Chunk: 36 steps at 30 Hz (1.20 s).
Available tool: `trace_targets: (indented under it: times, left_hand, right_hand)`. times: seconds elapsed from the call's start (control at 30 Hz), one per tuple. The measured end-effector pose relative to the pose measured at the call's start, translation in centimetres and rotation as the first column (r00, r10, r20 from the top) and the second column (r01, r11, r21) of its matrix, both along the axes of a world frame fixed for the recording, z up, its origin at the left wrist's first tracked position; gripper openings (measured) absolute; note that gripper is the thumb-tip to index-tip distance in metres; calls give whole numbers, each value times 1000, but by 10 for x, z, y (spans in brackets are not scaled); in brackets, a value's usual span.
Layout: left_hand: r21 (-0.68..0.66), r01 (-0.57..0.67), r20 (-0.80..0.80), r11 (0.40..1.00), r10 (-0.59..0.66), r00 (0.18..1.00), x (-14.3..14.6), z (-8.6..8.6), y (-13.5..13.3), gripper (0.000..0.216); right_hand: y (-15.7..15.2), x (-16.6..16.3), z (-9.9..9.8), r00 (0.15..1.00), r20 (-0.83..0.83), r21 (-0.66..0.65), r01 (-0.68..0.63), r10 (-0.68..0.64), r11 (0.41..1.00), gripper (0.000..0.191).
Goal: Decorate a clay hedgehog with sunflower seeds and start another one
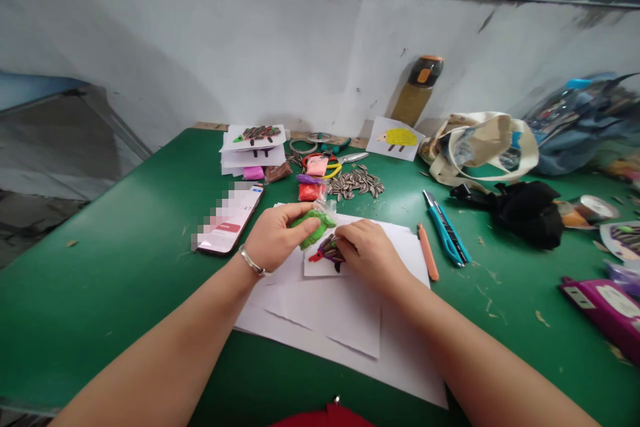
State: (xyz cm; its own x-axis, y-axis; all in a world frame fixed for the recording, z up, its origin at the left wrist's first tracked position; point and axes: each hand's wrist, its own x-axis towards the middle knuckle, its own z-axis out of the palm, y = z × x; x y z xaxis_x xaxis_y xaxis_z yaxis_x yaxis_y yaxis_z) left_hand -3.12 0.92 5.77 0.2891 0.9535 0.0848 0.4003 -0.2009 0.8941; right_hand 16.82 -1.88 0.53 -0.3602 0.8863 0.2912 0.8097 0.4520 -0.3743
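Note:
My left hand [274, 235] is closed round a small clear bag of green clay [313, 225], held just above white paper sheets [345, 320] on the green table [125, 247]. My right hand [367, 251] rests fingers-bent on a small paper card with a colourful bird-like figure [326, 252], fingertips pinched at the figure beside the green clay. A silver bracelet [251, 262] sits on my left wrist.
A phone [231, 219] lies left of my hands. Behind are clay packets [311, 181], sunflower seeds [356, 183], scissors [333, 165], a stack of cards [253, 145] and a yellow-figure card [397, 139]. To the right lie an orange pen [429, 252], a blue cutter [446, 228], black cloth [525, 210], bags and a bottle [417, 90].

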Motion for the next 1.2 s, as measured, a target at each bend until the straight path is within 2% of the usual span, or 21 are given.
trace_targets:
  times: [0.13,0.4,0.73,0.97,1.2]
  left_hand:
    - [-6,2,1,1000,-2,1000,0,0,-1,34]
    - [-19,14,6,1000,-14,1000,0,0,-2,34]
    - [-31,19,10,999,-19,1000,0,0,-1,38]
    - [-17,15,10,1000,-14,1000,1,1,-2,36]
    - [-9,15,4,1000,-15,1000,0,1,-1,35]
  right_hand:
    - [0,1,0,999,1,15,32,-33,999,21]
    - [-18,4,15,996,-86,27,-30,33,999,29]
    - [-13,6,9,998,-55,44,15,-12,999,32]
    - [-14,3,9,996,-89,7,-29,29,1000,33]
    - [-14,3,11,988,-130,29,-84,88,996,36]
